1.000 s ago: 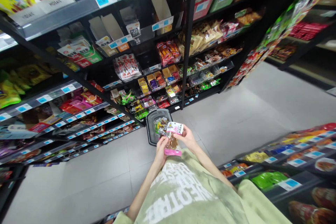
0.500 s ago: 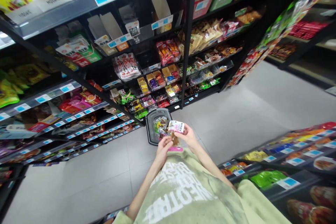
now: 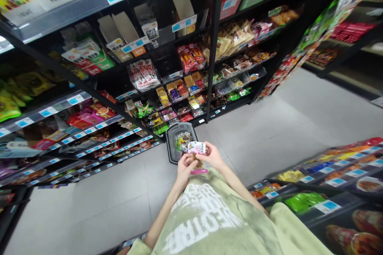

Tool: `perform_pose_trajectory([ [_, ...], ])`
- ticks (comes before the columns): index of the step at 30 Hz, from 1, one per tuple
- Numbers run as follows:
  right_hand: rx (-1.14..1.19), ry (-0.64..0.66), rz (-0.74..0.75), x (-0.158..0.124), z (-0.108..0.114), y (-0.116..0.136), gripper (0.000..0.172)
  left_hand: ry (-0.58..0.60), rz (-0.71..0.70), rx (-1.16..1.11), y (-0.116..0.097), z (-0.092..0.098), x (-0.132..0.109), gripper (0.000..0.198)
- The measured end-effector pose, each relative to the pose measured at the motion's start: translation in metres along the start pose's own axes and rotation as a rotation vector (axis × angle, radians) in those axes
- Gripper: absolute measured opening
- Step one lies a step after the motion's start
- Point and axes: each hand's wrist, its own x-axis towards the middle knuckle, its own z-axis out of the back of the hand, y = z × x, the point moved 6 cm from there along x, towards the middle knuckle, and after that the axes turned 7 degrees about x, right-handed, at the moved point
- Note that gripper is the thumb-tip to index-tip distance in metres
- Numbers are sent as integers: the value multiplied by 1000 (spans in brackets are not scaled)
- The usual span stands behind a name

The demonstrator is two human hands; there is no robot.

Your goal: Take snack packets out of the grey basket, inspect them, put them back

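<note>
- holding one small food pack [image 3: 197, 148] up in front of the shirt [image 3: 206, 207], the person has it in both hands, and it is not in the basket.
- the left hand [image 3: 184, 166] is bent in, pinching the pack's left side.
- the right hand [image 3: 213, 156] has the other side, with its thumb over the front.
- the pack has a white top, brown food in the middle and a pink bottom edge. i see no rip, but it is too small to be sure.
- just past the hands is the gray basket [image 3: 170, 147], on the floor [image 3: 119, 203]. some packs [image 3: 182, 140] are in it already, so i think part of the job is done.
- behind it, the shelf [image 3: 214, 48] has lots more snacks [image 3: 191, 56]. how many are left to get, i cannot tell.
</note>
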Motion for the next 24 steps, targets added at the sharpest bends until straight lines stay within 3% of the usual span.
perform_pose_trajectory([
  [8, 12, -13, -5, 0, 1, -5, 50, 65, 42, -32, -1, -4, 0, 41],
  [24, 40, 0, -5, 0, 0, -9, 51, 24, 93, -97, 0, -3, 0, 43],
])
